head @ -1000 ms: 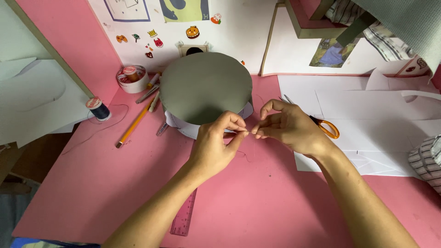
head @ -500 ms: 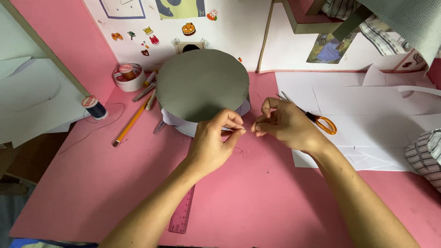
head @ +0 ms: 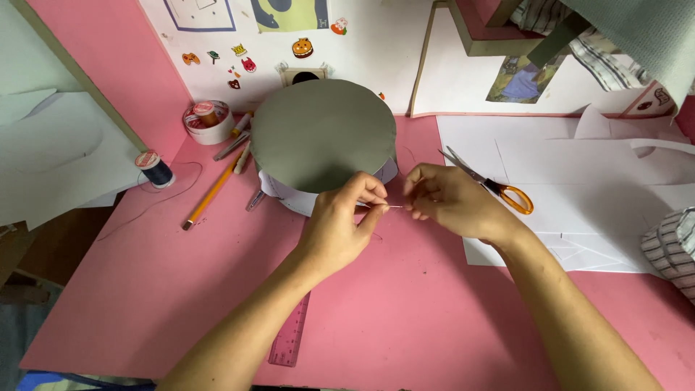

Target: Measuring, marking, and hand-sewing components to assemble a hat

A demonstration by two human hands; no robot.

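Pink bench (head: 181, 304) surface, viewed from above, white wall panel with small animal stickers (head: 239, 58) at the far edge. Nearest item: pink transparent ruler (head: 291, 339), flat on the bench, partly covered by the left forearm. Left hand (head: 340, 228): fingers pinched narrow, thumb and forefinger closed on a fine needle (head: 391, 207) that points toward the right hand. Right hand (head: 452, 203): fingertips likewise pinched together just beside the needle's tip; whether they hold a thread cannot be told, as it is too thin to see. Both hands hover just above the bench, nearly touching each other, in front of a round grey disc (head: 322, 134) that rests atop a white cylindrical form (head: 289, 194). Orange-handled scissors (head: 492, 187): shut, lying on white paper pattern sheets (head: 601, 188) to the right, just behind the right hand. Striped fabric (head: 673, 246): at the right edge, on the sheets. Yellow pencil (head: 211, 194): lying diagonally left of the disc, with other pens (head: 235, 145) beside it. Dark blue thread spool (head: 154, 168): upright near the bench's left edge, a loose strand trailing from it across the bench. White tape roll (head: 208, 122): further back left, near the wall. Grey-green fabric (head: 644, 36): hanging at the top right corner.
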